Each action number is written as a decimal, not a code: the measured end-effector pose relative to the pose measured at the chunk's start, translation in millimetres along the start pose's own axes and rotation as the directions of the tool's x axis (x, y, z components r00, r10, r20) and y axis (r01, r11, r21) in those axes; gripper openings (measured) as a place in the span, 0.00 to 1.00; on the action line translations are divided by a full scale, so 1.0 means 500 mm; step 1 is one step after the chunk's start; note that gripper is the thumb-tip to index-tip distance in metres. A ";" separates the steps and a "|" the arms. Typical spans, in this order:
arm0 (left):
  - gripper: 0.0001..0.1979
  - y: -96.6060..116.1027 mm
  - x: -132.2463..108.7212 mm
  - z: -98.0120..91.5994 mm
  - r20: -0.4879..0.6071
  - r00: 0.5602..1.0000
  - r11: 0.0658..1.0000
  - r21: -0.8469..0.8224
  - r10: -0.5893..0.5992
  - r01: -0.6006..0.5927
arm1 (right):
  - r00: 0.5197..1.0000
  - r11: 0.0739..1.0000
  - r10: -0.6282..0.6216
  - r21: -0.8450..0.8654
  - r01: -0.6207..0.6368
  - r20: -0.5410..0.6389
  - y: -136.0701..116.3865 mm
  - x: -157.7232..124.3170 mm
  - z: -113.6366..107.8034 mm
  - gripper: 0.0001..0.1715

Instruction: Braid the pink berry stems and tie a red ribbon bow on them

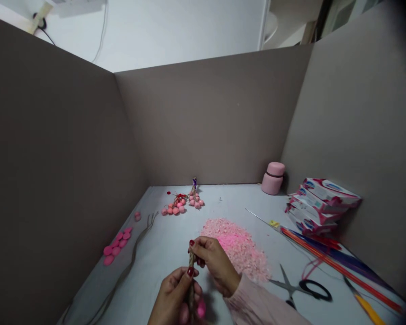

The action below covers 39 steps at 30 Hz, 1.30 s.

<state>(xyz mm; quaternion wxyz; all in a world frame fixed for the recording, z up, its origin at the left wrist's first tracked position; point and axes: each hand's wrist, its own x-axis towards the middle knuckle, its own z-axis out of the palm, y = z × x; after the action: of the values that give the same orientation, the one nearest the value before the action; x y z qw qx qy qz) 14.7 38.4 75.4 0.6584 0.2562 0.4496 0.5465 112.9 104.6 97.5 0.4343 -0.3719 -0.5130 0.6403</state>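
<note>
My left hand (176,289) is closed around a strand of brown twine (191,259), which runs upright between my hands. At the twine's top end, the fingertips of my right hand (214,258) pinch it. Below my left fingers hang pink balls (200,308), partly hidden by that hand. To the right of my hands lies a mound of pale pink crumbs (237,248) with a brighter pink patch. Behind them are two bunches of pink balls on twine: one with a red tie (175,209), the other with a purple tie (195,198).
Along the left edge lie several bright pink discs (116,246) and loose lengths of twine (133,253). On the right are black-handled scissors (291,288), a yellow-handled cutter (367,308), red and purple strips (334,262), stacked boxes (320,207) and a pink flask (273,178). Grey panels (209,122) surround the table.
</note>
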 end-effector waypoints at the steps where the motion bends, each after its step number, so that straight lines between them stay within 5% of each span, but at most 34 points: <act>1: 0.17 0.000 0.000 -0.002 0.008 1.000 1.000 -0.008 -0.001 0.001 | 1.000 1.000 0.000 0.005 0.000 0.002 0.000 0.000 0.001 0.18; 7: 0.14 0.017 -0.007 -0.010 0.080 0.997 0.999 0.053 -0.012 0.007 | 1.000 1.000 -0.019 -0.019 0.019 -0.003 -0.004 0.005 0.006 0.15; 11: 0.10 0.039 -0.014 -0.015 0.024 0.994 0.965 0.239 0.104 -0.107 | 1.000 1.000 -0.002 -0.016 0.002 0.014 0.004 -0.002 0.009 0.16; 15: 0.08 0.039 -0.012 -0.025 -0.088 0.966 0.950 0.224 0.241 -0.217 | 0.999 1.000 -0.020 -0.005 0.020 0.036 0.029 -0.033 0.016 0.22; 18: 0.08 0.029 -0.010 -0.027 -0.138 0.970 0.975 0.127 0.199 -0.182 | 0.982 0.997 0.052 0.054 -0.063 0.182 0.052 -0.059 0.023 0.26; 23: 0.10 0.026 -0.012 -0.020 -0.034 0.997 0.997 -0.006 0.072 -0.072 | 0.948 0.969 0.168 0.129 -0.209 0.272 0.073 -0.068 0.028 0.33; 30: 0.15 0.020 -0.013 -0.014 -0.006 0.996 0.994 0.070 0.089 -0.088 | 0.954 0.957 0.207 0.159 -0.244 0.219 0.078 -0.072 0.034 0.33; 35: 0.21 -0.009 -0.009 -0.031 -0.094 0.986 0.975 0.190 0.137 -0.117 | 0.946 0.956 0.271 0.065 -0.286 0.178 0.099 -0.079 0.040 0.33; 39: 0.20 0.000 -0.003 -0.045 -0.162 0.972 0.977 0.157 0.171 -0.146 | 0.984 0.983 0.171 -0.080 -0.167 0.043 0.106 -0.078 0.034 0.23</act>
<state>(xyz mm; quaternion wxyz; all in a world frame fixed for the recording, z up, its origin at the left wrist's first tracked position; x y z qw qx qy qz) -4.8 33.5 65.4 0.5502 0.2892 0.5221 0.5840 101.5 57.4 50.1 0.3510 -0.4141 -0.5143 0.6640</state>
